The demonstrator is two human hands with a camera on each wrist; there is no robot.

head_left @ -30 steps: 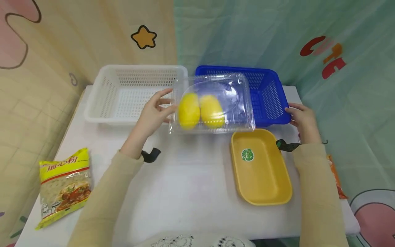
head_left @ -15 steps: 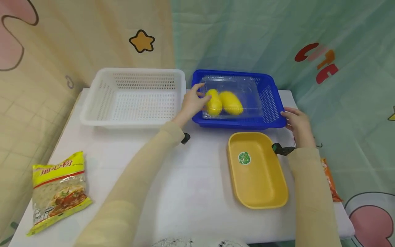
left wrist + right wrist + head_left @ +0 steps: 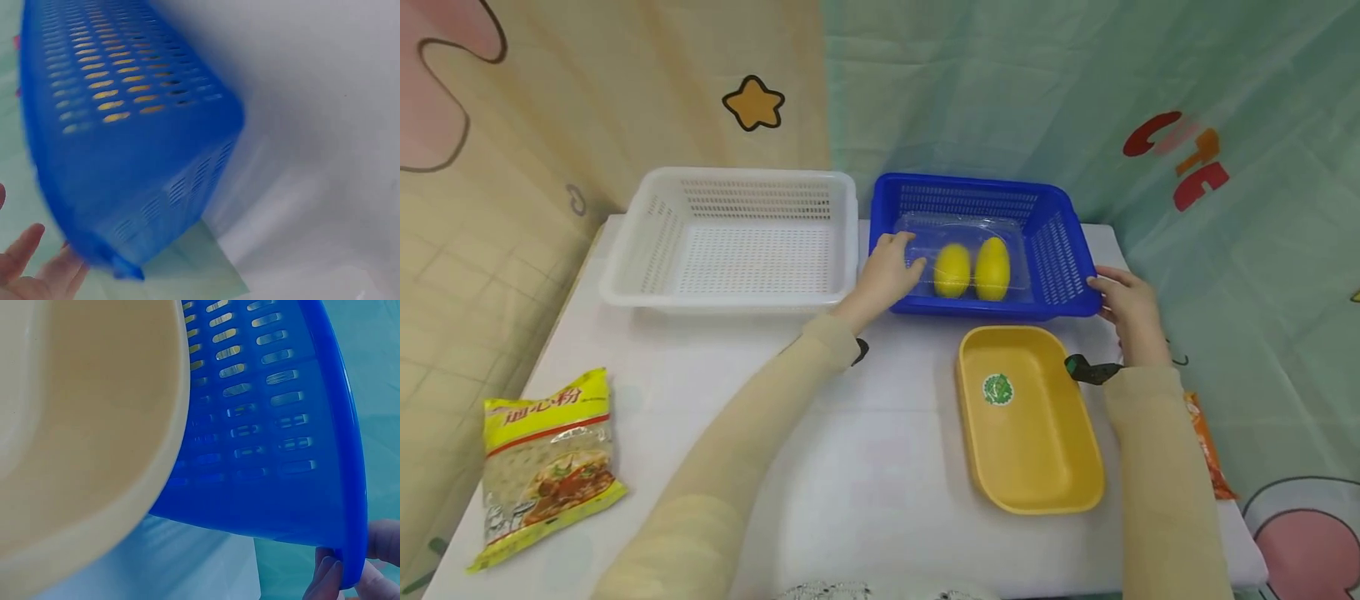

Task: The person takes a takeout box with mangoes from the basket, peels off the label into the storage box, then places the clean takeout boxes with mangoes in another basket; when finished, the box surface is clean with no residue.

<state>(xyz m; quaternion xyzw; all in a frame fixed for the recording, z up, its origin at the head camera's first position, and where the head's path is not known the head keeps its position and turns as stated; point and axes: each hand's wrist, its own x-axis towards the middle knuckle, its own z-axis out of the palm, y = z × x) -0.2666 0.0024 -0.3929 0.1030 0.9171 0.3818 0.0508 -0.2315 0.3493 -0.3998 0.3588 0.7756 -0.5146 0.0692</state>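
A clear plastic box (image 3: 961, 230) with two yellow, mango-shaped fruits (image 3: 992, 268) in it lies inside the blue basket (image 3: 1064, 260). My left hand (image 3: 887, 268) is over the basket's left end, thumb and fingers spread apart at the box's left edge. In the left wrist view, those fingers (image 3: 26, 251) show beyond the basket's rim, partly hidden by its wall. My right hand (image 3: 1131, 304) pinches the basket's right front corner. Its thumb and fingers stand on either side of the rim (image 3: 354, 487) in the right wrist view.
To the left of the blue basket stands a white basket (image 3: 730, 302). A yellow tray (image 3: 1037, 433) with a green sticker sits in front of the blue one. A pasta bag (image 3: 550, 467) lies at the left, and an orange packet (image 3: 1210, 450) at the right edge.
My left hand has carried the plastic box right and down into the blue basket, and its fingers have come apart from it. The fruits have shifted rightward. My right hand stays at the rim.
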